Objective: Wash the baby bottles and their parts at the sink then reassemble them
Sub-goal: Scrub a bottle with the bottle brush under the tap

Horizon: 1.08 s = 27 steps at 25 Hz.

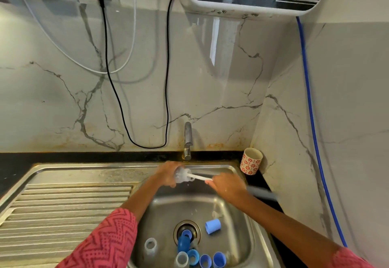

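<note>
left hand (167, 173): curled round a clear bottle (180, 175), largely hiding it
right hand (228, 185): grips brush handle (199, 176)
sink (242, 238) near edge: blue parts (213, 226) cut off

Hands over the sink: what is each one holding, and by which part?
Left hand grips a clear baby bottle round its body; right hand holds the bottle brush by its handle.

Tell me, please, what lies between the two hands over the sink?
In the head view, the brush's white handle spans the gap: the right hand grips its end, and the bristle head sits in the clear bottle held by the left hand.
</note>
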{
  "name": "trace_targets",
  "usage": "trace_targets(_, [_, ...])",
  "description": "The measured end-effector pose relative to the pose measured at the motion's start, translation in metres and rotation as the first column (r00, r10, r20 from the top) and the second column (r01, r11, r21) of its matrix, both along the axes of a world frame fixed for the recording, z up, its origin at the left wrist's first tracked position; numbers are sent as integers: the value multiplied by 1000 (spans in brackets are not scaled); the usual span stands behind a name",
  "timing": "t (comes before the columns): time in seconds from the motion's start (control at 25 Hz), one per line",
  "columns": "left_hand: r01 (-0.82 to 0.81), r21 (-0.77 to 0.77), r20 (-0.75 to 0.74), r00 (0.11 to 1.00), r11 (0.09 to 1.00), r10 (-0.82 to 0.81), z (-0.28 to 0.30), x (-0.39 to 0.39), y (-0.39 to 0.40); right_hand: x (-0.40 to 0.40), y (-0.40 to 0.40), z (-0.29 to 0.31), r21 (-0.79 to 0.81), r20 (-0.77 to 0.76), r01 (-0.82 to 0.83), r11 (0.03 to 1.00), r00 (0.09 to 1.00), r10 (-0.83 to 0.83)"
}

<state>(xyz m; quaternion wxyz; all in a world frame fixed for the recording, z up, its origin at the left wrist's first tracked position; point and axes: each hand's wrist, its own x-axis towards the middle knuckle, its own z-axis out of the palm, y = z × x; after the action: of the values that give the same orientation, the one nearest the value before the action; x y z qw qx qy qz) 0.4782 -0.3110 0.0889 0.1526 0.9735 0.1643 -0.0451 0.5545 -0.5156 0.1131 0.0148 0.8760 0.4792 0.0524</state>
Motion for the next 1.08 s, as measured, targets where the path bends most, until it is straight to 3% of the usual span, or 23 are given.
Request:
trace_targets(0.08, [-9,176,27,1000,984,4,0,-4,12,0,-5,-10,-49,-264,87,995,960,-97])
trace_targets(0.2, [-54,88,30,998,995,51,-8,-7,17,0,-4,-3,-67,-289,31,997,956,-49])
trace_targets(0.32, [-28,158,46,999,987,21,-8,-3,14,5,-8,8,-62,-377,54,997,923,-74])
trace_targets(0.44, [-15,366,114,993,931,-29,5,0,25,2,-18,9,-9,-750,202,979,647,-140])
trace_targets(0.48, [12,402,112,992,915,-62,9,3,26,0,-17,8,0,-767,232,973,625,-149])
trace_targets(0.52, [50,396,99,990,917,-97,11,7,22,-1,-14,6,22,-690,226,974,709,-149])
trace_targets(0.56, [88,359,85,988,929,-126,12,10,16,-4,-10,3,43,-511,184,982,848,-137])
trace_targets(0.6, [105,302,71,989,948,-132,12,14,8,-3,-5,1,32,-239,122,992,965,-111])
trace_targets(0.64, [102,269,50,992,958,-120,11,16,2,-3,0,4,-56,-129,129,990,982,-135])
trace_targets(0.72, [75,368,48,994,927,-99,11,18,1,2,3,1,-2,-25,139,990,990,-139])
trace_targets(0.8, [79,570,28,993,818,-115,14,17,8,5,0,-3,-32,-41,122,992,992,-123])
trace_targets(0.92, [95,729,16,988,677,-156,19,12,11,8,0,-29,111,-37,45,993,998,-42])
trace_targets(0.96, [79,774,20,989,629,-149,19,13,9,7,1,-30,124,-44,90,988,995,-85])
trace_targets(1.04, [-21,786,88,993,617,-78,21,12,4,1,7,-41,144,-189,213,966,964,-185])
trace_targets(1.08, [-128,720,214,976,682,-43,19,15,4,-6,9,-44,139,-265,235,962,945,-193])
